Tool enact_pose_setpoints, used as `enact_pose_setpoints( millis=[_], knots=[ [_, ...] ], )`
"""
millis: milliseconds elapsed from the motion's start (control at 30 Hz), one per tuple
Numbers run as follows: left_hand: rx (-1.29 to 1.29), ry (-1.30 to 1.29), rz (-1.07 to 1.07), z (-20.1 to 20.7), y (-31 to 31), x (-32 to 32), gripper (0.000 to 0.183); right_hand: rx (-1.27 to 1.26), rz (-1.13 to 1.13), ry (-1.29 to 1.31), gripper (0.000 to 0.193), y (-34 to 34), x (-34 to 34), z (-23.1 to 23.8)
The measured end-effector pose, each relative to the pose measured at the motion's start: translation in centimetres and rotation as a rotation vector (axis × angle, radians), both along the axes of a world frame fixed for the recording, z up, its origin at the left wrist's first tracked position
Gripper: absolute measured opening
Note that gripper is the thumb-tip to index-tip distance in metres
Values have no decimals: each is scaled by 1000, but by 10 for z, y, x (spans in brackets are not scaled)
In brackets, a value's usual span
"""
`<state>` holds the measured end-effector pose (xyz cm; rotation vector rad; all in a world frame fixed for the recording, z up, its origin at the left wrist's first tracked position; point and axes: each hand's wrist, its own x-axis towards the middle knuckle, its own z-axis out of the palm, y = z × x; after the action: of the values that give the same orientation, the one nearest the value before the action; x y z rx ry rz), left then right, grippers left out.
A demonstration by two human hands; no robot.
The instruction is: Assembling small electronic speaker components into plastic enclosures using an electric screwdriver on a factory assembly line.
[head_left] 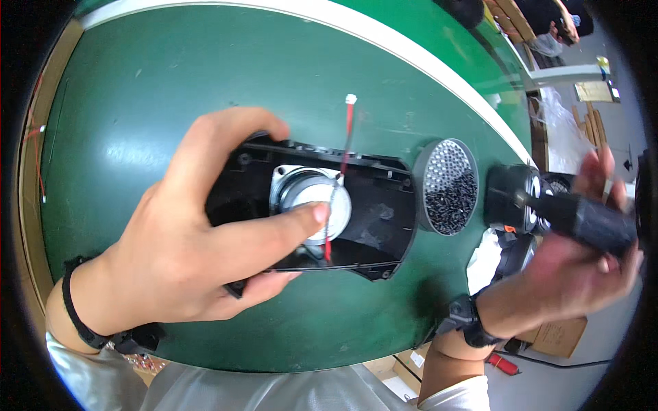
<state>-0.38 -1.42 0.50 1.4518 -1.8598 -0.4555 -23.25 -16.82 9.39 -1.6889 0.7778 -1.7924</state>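
Note:
My left hand (185, 240) grips a black plastic housing (377, 219) by its left end, above the green tabletop. Inside the housing lies a round speaker (339, 216) with a metal frame, and my thumb presses on it. A red and black wire (349, 123) with a white plug runs across the speaker and out past the housing's far edge. Off to the right, my right hand (565, 270) is closed around a black power screwdriver (589, 222), its tip pointing left. Motion blurs that hand and the tool somewhat.
A round grey dish (420, 185) of black screws stands right of the housing. Beyond it are black speaker units (507, 195) and a white bag (483, 264). A white rail (411, 51) borders the green table (157, 89). Another person (558, 27) is at the far right.

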Motion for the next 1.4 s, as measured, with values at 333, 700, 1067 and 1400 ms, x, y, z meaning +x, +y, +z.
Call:
enact_pose_setpoints(
  millis=[333,700,1067,1400],
  knots=[
    [-10,-115,-26,9,1,9,54,135,409,-58,27,-24,-5,-42],
    [15,-125,-33,9,1,12,51,138,364,-54,25,-37,-1,-55],
    [8,-124,-48,7,0,13,49,122,283,-119,32,-38,3,-55],
    [19,-109,-46,9,0,12,49,152,349,-135,28,-38,3,-57]
  ],
)
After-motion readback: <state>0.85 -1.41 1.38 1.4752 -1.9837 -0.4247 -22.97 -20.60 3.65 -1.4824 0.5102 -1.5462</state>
